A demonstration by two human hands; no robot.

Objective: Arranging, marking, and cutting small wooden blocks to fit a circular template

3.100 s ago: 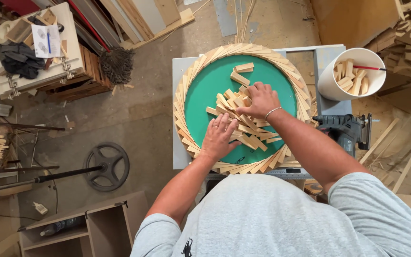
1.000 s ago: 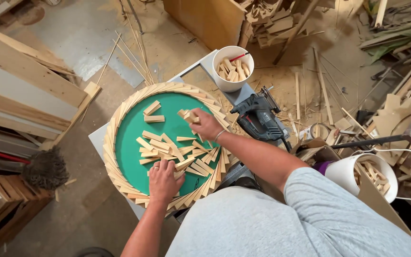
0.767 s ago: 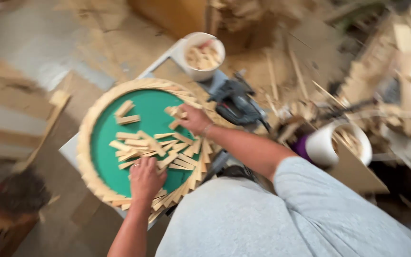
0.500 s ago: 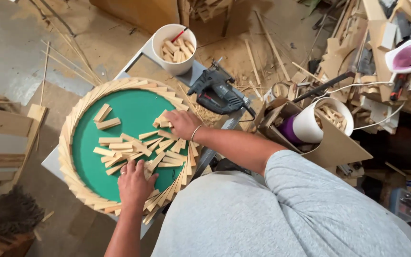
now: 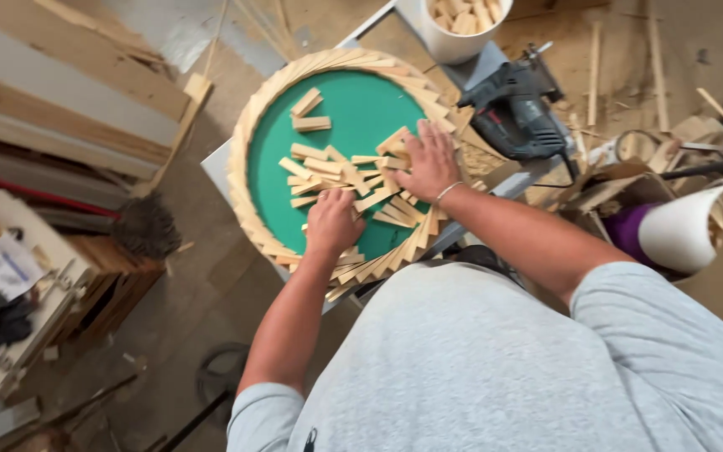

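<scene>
A round green board (image 5: 361, 109) lies on a small table, ringed by a border of overlapping small wooden slats (image 5: 248, 167). A loose pile of short wooden pieces (image 5: 336, 172) covers its middle. My left hand (image 5: 332, 224) rests on the near side of the pile with fingers curled onto the pieces. At the pile's right side, next to the slat border, my right hand (image 5: 428, 163) lies flat with fingers spread and a thin bracelet on the wrist. Neither hand lifts a piece clear of the board.
A dark jigsaw (image 5: 512, 109) lies on the table right of the board. A white bucket of wood pieces (image 5: 462, 21) stands behind it; another white bucket (image 5: 696, 230) lies at right among scrap wood. Planks (image 5: 60, 109), a brush (image 5: 144, 226) and a cluttered wooden stand (image 5: 18, 293) are left.
The head view swung from side to side, so the board shifts in frame. Both hands stayed on the pile, the right hand moving slightly along the board's right edge.
</scene>
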